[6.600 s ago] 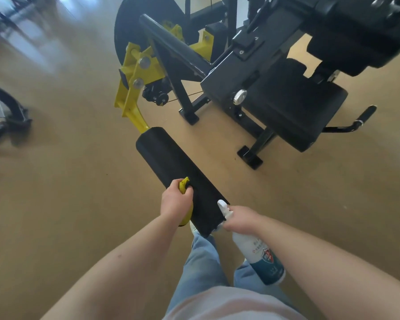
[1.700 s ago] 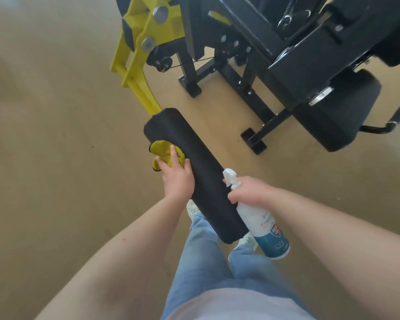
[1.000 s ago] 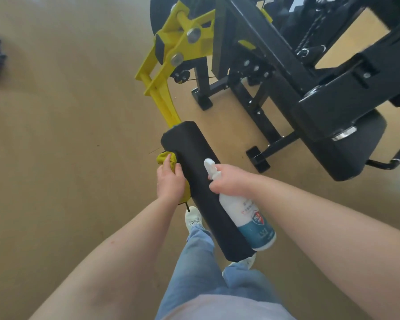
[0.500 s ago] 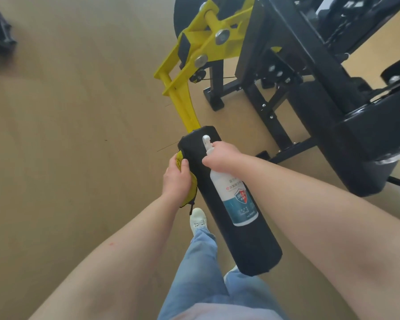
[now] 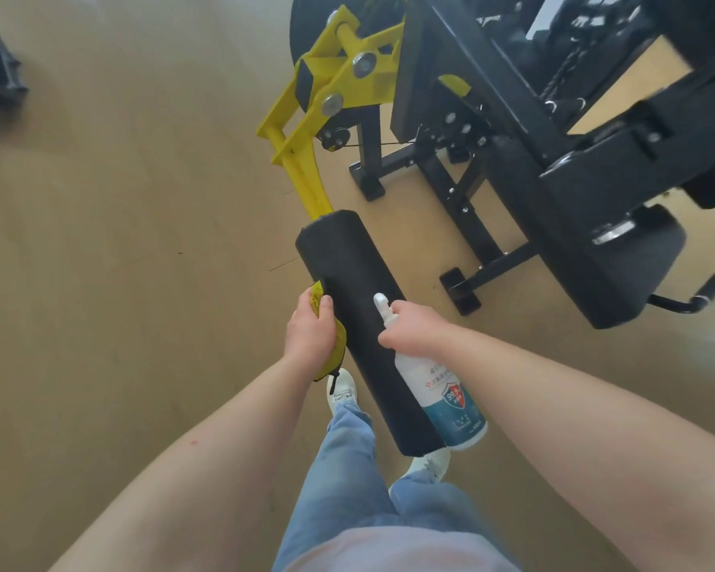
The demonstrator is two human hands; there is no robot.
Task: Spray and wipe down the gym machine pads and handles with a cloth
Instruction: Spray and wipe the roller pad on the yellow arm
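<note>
While gripping yellow cloth (image 5: 327,344) against roller pad (image 5: 364,324), left hand (image 5: 309,332) closed; right hand (image 5: 413,330) clamped on spray bottle (image 5: 446,398), nozzle probably facing pad.

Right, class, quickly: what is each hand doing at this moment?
Left hand: closed on the yellow microfibre cloth, pressed against the black cylindrical roller pad.
Right hand: closed around the white plastic spray bottle.
</note>
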